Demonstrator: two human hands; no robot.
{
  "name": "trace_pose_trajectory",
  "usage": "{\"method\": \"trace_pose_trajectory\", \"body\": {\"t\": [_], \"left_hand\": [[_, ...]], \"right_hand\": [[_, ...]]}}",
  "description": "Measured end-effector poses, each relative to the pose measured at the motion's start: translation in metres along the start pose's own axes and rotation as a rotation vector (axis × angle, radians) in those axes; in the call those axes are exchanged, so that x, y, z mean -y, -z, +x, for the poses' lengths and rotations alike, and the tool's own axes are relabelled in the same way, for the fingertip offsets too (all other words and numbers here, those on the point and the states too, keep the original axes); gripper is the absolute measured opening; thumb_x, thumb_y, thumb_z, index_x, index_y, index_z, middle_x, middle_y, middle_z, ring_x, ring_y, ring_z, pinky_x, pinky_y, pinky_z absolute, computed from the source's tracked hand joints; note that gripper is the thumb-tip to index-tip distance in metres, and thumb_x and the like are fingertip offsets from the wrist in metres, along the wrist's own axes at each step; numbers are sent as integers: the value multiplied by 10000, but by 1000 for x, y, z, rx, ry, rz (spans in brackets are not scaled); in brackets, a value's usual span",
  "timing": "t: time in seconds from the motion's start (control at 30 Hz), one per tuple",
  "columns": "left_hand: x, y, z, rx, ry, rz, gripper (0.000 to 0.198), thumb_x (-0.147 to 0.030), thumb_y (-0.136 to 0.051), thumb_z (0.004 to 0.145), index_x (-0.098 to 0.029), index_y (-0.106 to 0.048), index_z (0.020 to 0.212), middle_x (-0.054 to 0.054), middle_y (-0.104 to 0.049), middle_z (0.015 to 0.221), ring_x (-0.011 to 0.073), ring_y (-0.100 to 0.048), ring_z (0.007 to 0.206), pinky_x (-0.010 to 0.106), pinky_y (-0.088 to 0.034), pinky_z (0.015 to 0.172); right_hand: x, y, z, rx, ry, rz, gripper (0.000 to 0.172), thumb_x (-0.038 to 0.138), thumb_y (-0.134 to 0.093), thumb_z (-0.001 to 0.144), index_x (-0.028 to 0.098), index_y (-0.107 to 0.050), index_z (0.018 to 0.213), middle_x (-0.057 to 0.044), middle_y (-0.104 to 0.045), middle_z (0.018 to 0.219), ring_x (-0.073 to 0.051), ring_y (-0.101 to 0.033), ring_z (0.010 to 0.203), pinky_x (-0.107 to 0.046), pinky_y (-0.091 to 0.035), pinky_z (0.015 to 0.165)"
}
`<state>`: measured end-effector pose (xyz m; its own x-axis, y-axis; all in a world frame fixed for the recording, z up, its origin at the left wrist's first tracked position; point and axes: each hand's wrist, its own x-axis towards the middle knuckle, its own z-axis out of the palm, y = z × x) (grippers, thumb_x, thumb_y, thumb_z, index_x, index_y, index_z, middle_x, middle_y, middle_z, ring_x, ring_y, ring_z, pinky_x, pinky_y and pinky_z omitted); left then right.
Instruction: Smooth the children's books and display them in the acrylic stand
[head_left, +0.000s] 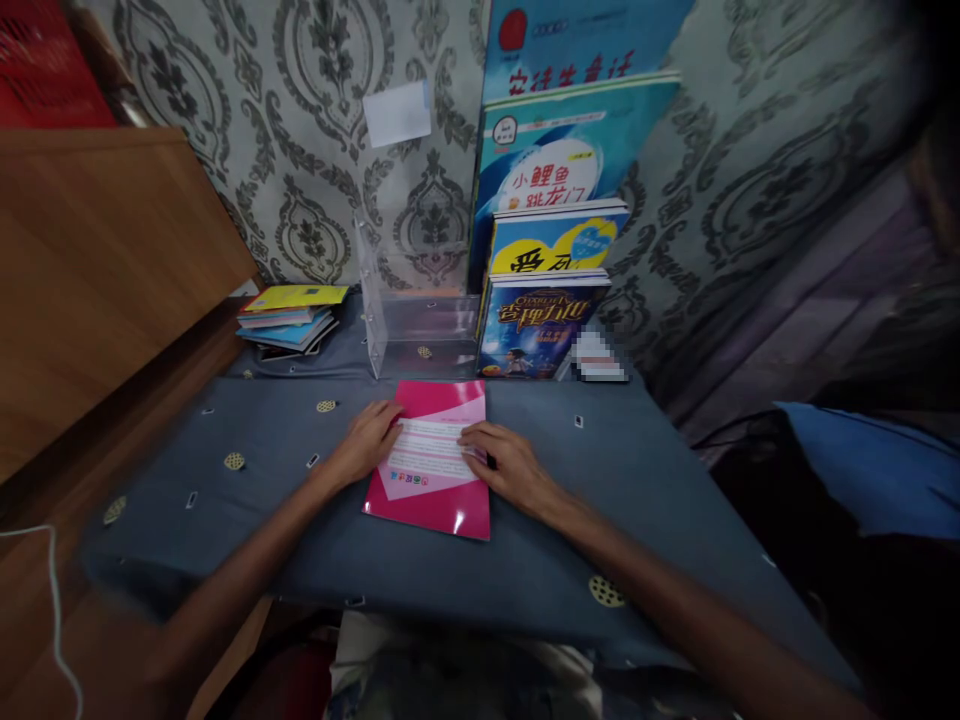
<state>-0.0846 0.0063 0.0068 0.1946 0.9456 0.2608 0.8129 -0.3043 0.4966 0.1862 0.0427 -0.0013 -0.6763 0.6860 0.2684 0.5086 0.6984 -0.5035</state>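
Note:
A pink booklet (439, 490) with a pale panel of text lies flat on the blue-grey cloth (645, 480) in front of me. My left hand (365, 440) rests on its left edge, fingers curled loosely over the cover. On the booklet's right edge lies my right hand (508, 462), its fingers stretched across the pale panel. Neither hand lifts the booklet.
A clear acrylic stand (405, 320) stands behind the booklet. Several upright books (551, 250) lean on the patterned wall to its right. A small stack of books (289, 318) lies at the back left, beside a wooden board (97, 280). A white cable (56, 600) hangs lower left.

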Motion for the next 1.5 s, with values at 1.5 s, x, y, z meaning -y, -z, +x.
{"method": "trace_pose_trajectory", "body": {"t": [1.5], "left_hand": [[-12, -23, 15, -23, -18, 417, 343, -172, -463, 966, -146, -678, 1232, 153, -650, 1338, 282, -618, 1218, 468, -475, 1047]], "right_hand": [[39, -18, -60, 158, 302, 59, 463, 270, -527, 999, 208, -509, 1457, -103, -539, 1489, -234, -418, 1444, -513, -292, 1222]]}}
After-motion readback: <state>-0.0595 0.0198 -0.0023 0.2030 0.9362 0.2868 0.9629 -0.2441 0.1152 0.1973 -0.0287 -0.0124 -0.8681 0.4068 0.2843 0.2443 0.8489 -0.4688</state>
